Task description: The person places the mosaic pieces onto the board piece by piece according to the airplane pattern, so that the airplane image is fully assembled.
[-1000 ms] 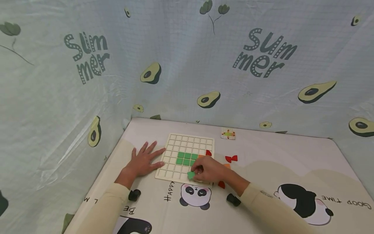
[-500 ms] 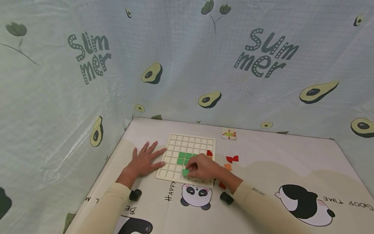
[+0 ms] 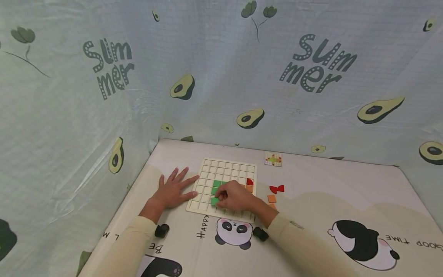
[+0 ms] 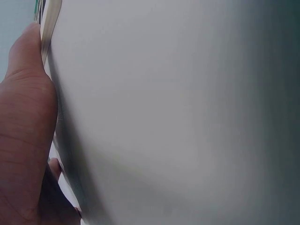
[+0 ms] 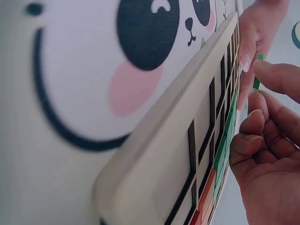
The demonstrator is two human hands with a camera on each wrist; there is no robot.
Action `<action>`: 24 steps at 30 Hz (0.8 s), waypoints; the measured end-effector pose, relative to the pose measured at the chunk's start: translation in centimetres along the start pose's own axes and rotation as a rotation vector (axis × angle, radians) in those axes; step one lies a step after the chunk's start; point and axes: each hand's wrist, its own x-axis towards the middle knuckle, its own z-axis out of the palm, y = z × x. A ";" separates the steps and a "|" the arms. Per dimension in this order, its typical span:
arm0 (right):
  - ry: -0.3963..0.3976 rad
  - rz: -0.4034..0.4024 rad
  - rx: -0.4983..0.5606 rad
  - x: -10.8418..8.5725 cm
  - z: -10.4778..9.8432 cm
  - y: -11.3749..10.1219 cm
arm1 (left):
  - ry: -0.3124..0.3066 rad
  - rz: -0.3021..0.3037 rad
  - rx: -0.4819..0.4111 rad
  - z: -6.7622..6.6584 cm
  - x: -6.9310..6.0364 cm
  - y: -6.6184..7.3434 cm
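Observation:
A cream grid board (image 3: 212,167) lies on the table, with green square tiles (image 3: 217,183), an orange tile (image 3: 249,188) and a red quarter-circle piece (image 3: 250,181) set in its cells. My left hand (image 3: 172,193) rests flat with spread fingers, its thumb and index fingertip at the board's left edge. Over the board's lower part, my right hand (image 3: 235,196) pinches a green square tile (image 3: 214,201) between thumb and fingers. The right wrist view shows this tile (image 5: 258,72) held on edge, above the board surface. My right hand hides part of the green block.
Right of the board lie two red quarter-circle pieces (image 3: 273,189) and orange square tiles (image 3: 271,198), one partly behind my right arm. A small pattern card (image 3: 273,159) lies at the back. A printed curtain (image 3: 214,69) closes off the table's back and left side.
My right hand has moved left across the board with the green tile, uncovering the orange tile on the board and the loose ones beside it. My left hand has stayed at the board's edge.

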 end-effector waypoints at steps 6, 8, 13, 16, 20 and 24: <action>0.024 0.022 0.029 0.5 0.2 -0.1 | -0.004 0.005 0.003 0.0 0.1 0.2; 0.037 0.031 0.031 0.7 0.3 -0.2 | -0.001 0.006 0.007 0.0 0.1 0.2; 0.060 0.068 0.047 1.4 0.7 -0.1 | -0.005 -0.001 0.002 0.0 0.0 0.4; 0.070 0.083 0.052 1.9 1.0 0.0 | -0.014 -0.015 0.000 -0.1 -0.2 0.4; 0.102 0.098 0.042 2.4 1.0 -0.4 | 0.009 -0.008 0.005 -0.1 -0.3 0.3; 0.127 0.127 0.028 2.8 1.0 -0.5 | 0.029 0.011 0.010 -0.1 -0.2 0.2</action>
